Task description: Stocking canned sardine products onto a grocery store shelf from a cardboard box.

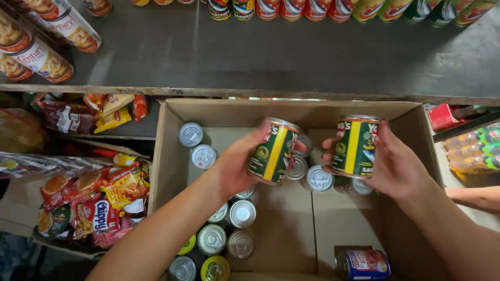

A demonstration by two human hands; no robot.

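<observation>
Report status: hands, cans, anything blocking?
Left hand grips one green can. Right hand grips another. Both above the box. Nothing blocking.

green cans [273, 151] with yellow stripe, brown cardboard box [172, 156]

Both forearms bare — no sleeves, watch or rings on left hand [237, 169] or right hand [398, 169].

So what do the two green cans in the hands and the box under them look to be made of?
Left hand's can and right hand's can: likely metal, going by the shiny silver rims, wrapped in glossy green-and-yellow labels, paper or printed I cannot tell. Box: brown corrugated cardboard, matte, with folded flaps and a seam along the bottom.
</observation>
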